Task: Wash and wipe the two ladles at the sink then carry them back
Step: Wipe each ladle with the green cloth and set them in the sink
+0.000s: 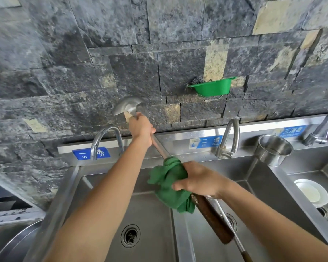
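A steel ladle (128, 106) with a long shaft and dark wooden handle is raised over the sink, its bowl up against the stone wall. My left hand (141, 128) grips the shaft just below the bowl. My right hand (199, 179) holds a green cloth (170, 186) wrapped around the shaft lower down. A second ladle's thin metal shaft (228, 226) lies in the middle basin beneath, its bowl hidden behind my right hand.
The steel sink (72, 186) has three basins, each with a tap (106, 140). A steel cup (275, 150) stands on the divider. A white dish (312, 192) lies in the right basin. A green basket (212, 87) hangs on the wall. A metal bowl (11, 241) sits at bottom left.
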Tool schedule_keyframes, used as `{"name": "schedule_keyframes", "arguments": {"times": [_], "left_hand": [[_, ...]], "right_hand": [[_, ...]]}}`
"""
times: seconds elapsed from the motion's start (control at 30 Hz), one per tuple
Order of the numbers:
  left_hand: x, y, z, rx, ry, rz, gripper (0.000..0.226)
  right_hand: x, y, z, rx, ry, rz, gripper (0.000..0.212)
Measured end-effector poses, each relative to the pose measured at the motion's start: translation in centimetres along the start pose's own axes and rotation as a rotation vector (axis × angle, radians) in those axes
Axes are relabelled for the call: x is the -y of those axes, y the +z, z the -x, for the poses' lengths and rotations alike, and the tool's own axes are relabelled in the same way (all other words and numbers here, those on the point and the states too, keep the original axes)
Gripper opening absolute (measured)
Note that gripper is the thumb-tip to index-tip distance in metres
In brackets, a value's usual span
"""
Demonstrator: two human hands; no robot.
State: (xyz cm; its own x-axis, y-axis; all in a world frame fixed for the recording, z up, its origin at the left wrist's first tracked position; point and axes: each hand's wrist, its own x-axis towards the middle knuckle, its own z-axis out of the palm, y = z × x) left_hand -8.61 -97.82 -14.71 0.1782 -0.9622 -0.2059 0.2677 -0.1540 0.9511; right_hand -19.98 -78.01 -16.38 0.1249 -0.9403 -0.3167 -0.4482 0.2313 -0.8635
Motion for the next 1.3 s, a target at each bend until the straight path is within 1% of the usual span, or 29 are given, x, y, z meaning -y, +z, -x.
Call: {"name": "schedule_keyframes", "arguments": {"times": [0.03,0.1,0.17,0.23,0.3,0.37,0.47,0.53,0.63,0.73,0.87,0.97,1.0,1.1,1.17,1.23,1.27,1.3], "left_hand": [[-1.1,-0.2,-0.6,-0.027,0.022,0.012,0.025],[-3.1,-1.0,-1.4,-0.088,0.037,0.058,0.023],[-3.9,-1.5,-1.9,-0.120,0.018,0.116,0.016],[-3.7,-1.5,-2.4,-0.127,0.007,0.150,0.022],[-3.2,-1.3,-2.7,-0.138,0.000,0.154,0.026],[-2.7,-1.1,-2.9,-0.119,-0.015,0.163,0.025],[-2.0,-0.8,-3.0,-0.011,-0.037,0.226,0.027],[-1.9,-0.6,-2.6,-0.016,-0.067,0.293,0.032],[-1.1,0.2,-0.7,0.025,-0.089,0.364,0.031],[0.9,1.3,1.2,0.045,-0.105,0.408,0.028],[3.7,3.2,3.8,0.013,-0.132,0.356,0.031],[6.4,4.0,6.0,0.082,-0.192,0.379,0.030],[7.3,4.3,6.8,0.118,-0.227,0.401,0.034],[10.4,5.0,9.0,0.248,-0.354,0.498,0.046],[13.0,5.1,10.0,0.365,-0.479,0.615,0.050],[15.8,4.7,10.6,0.499,-0.616,0.762,0.053],[17.1,4.3,10.8,0.529,-0.660,0.820,0.053],[18.3,4.0,11.0,0.534,-0.699,0.862,0.052]], "right_hand": [[-1.0,-0.5,1.1,0.012,0.012,0.036,0.021],[-2.3,-1.4,3.3,0.001,-0.004,0.022,0.027],[-2.9,-2.4,5.2,0.004,-0.033,-0.047,0.026],[-2.7,-3.1,6.7,0.020,-0.041,-0.051,0.020],[-2.8,-3.3,7.9,0.027,-0.016,-0.018,0.020],[-3.3,-3.6,9.2,0.016,-0.002,-0.009,0.020],[-4.6,-4.3,11.0,-0.029,-0.020,-0.060,0.019],[-5.3,-4.6,12.0,-0.017,-0.027,-0.121,0.018],[-6.4,-4.6,12.6,-0.016,0.003,-0.182,0.023],[-7.6,-4.6,12.6,-0.084,0.054,-0.100,0.016],[-8.2,-4.6,12.6,-0.130,0.120,0.152,0.014],[-8.3,-4.1,12.2,-0.128,0.130,0.222,0.010],[-8.2,-4.0,12.0,-0.128,0.126,0.222,0.011],[-7.9,-3.7,11.3,-0.127,0.135,0.103,0.017],[-7.9,-3.3,11.6,-0.095,0.175,-0.071,0.014],[-8.0,-2.5,12.8,-0.086,0.272,-0.287,0.006],[-8.1,-2.0,13.6,-0.063,0.309,-0.392,0.004],[-8.3,-1.4,14.5,-0.034,0.318,-0.466,0.008]]}}
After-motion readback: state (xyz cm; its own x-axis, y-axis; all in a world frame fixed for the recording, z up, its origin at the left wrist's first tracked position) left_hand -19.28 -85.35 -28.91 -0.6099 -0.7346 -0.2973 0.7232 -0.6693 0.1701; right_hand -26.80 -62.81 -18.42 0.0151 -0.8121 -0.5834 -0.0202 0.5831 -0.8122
